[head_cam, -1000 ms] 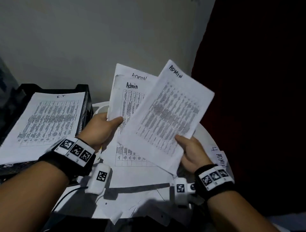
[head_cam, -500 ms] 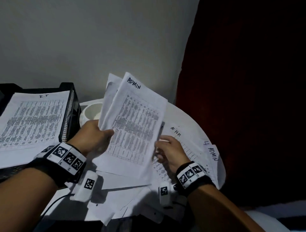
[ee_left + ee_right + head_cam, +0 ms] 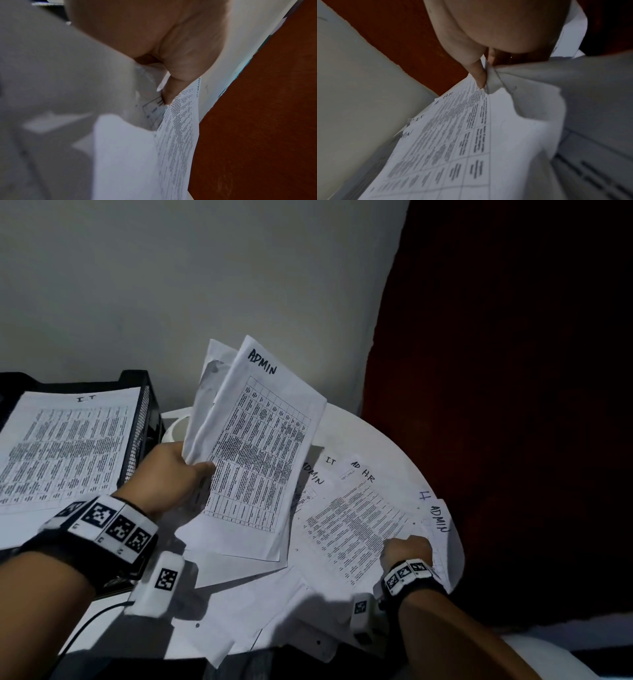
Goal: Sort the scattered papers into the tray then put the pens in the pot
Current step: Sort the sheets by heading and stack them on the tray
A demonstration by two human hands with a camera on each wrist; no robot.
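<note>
My left hand point(image 3: 178, 474) grips a small stack of printed sheets headed ADMIN point(image 3: 260, 446), held tilted above the table; in the left wrist view its thumb point(image 3: 171, 88) presses on the top sheet point(image 3: 180, 128). My right hand point(image 3: 406, 549) is low at the table's right side and pinches the near edge of a sheet headed HR point(image 3: 352, 518). In the right wrist view its thumb point(image 3: 477, 73) lies on that sheet point(image 3: 453, 128). A black mesh tray point(image 3: 144, 419) at the left holds a sheet headed IT point(image 3: 65, 446). A white pot point(image 3: 176, 428) is partly hidden behind the stack. No pens show.
More loose sheets overlap on the round white table point(image 3: 359, 433), one headed ADMIN point(image 3: 442, 529) hanging over its right edge. A dark red curtain point(image 3: 513, 405) stands close on the right and a pale wall behind. A cable runs off the table's near left.
My right hand laid its ADMIN sheet onto the stack in my left hand, let go, then moved down and right to the HR sheet on the table. The left hand stayed put.
</note>
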